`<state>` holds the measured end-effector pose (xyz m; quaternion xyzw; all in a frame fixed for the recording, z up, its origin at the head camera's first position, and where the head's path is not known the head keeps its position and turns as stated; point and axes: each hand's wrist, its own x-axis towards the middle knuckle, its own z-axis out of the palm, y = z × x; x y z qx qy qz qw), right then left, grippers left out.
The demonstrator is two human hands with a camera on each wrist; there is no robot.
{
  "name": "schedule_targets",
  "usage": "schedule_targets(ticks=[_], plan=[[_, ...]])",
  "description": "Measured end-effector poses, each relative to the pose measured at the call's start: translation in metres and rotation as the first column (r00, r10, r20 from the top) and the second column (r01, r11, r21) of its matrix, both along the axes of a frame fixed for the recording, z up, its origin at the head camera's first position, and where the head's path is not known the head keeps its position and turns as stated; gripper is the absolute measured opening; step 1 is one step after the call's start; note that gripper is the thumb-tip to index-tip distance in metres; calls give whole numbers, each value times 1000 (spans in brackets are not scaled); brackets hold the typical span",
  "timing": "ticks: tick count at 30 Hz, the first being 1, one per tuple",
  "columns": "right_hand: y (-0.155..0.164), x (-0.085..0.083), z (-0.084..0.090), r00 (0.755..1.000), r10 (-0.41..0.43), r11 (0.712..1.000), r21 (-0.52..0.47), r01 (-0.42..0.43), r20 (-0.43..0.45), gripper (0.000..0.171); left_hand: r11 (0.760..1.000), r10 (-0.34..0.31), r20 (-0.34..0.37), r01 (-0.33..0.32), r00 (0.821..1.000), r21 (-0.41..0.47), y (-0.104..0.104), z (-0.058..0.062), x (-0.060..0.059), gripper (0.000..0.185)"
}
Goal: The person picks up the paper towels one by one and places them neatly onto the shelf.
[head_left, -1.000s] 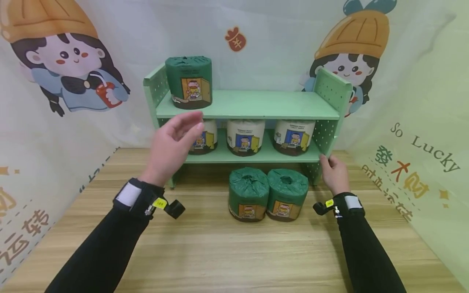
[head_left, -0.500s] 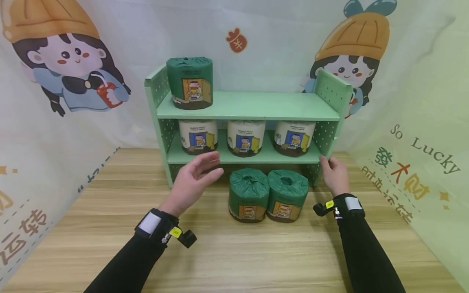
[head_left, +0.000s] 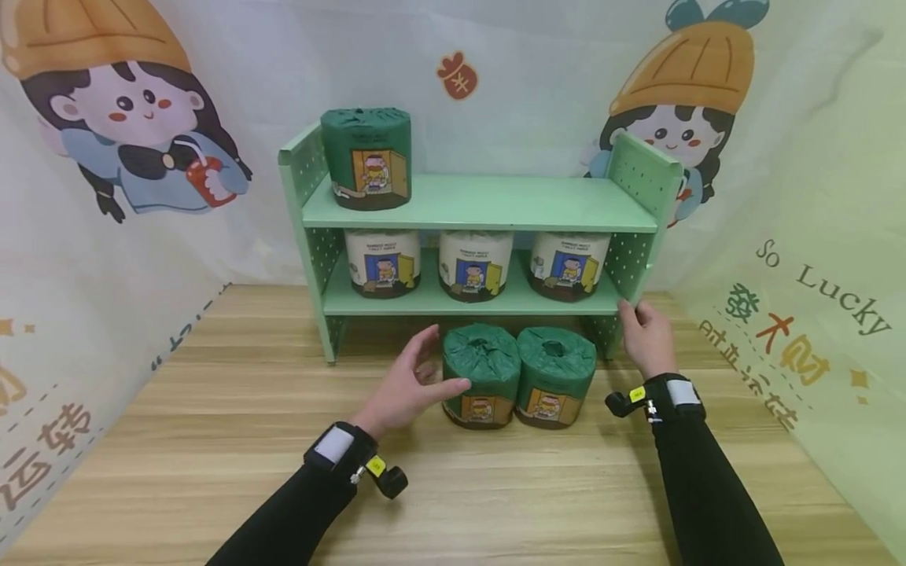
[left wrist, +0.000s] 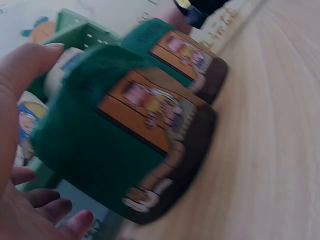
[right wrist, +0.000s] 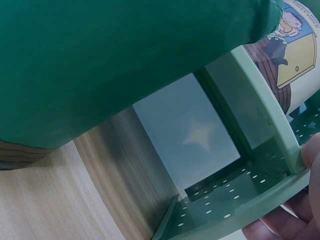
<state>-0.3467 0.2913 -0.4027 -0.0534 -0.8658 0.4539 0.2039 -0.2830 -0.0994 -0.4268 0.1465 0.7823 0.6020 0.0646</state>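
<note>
Two green-wrapped toilet paper rolls stand side by side on the table, the left roll [head_left: 481,377] against the right roll [head_left: 555,377]. My left hand [head_left: 406,385] is at the left roll's left side, thumb and fingers spread apart; the left wrist view has the roll [left wrist: 125,135] between them, and contact is unclear. With thumb and fingers on either side of its right panel, my right hand [head_left: 647,338] grips the light green shelf [head_left: 495,200]. Another green roll [head_left: 366,161] sits on the top level at the left. Three white rolls [head_left: 474,267] line the middle level.
The shelf stands on a wooden table [head_left: 495,503] near a cartoon-printed backdrop [head_left: 538,71]. Its perforated side panels rise above the top level at both ends. Below the middle level is an opening, partly behind the two green rolls.
My left hand has come down from before the shelf's upper left and moved right, to the left green roll. My right hand has stayed on the shelf's panel.
</note>
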Motion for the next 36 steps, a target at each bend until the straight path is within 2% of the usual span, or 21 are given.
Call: schedule_targets(ticks=[7, 11, 15, 24, 31, 36], plan=[[-1, 1, 2, 1000, -9, 1000, 1, 9, 6, 57, 999, -34, 54, 36, 998, -40, 13, -16, -8, 134], [-1, 1, 1, 1000, -12, 1000, 5, 12, 4, 57, 999, -34, 66, 36, 997, -30, 17, -20, -11, 138], [0, 1, 1, 1000, -6, 1000, 5, 6, 7, 58, 999, -25, 47, 26, 999, -26, 19, -23, -12, 134], [1, -1, 0, 1000, 1, 1000, 0, -1, 0, 58, 997, 2, 5, -2, 1000, -75, 18, -24, -11, 135], [1, 0, 0, 1000, 3, 1000, -6, -3, 3, 57, 998, -4, 7, 5, 1000, -59, 15, -25, -6, 117], [1, 0, 0, 1000, 3, 1000, -5, -3, 3, 57, 997, 8, -14, -9, 1000, -80, 14, -24, -4, 113]])
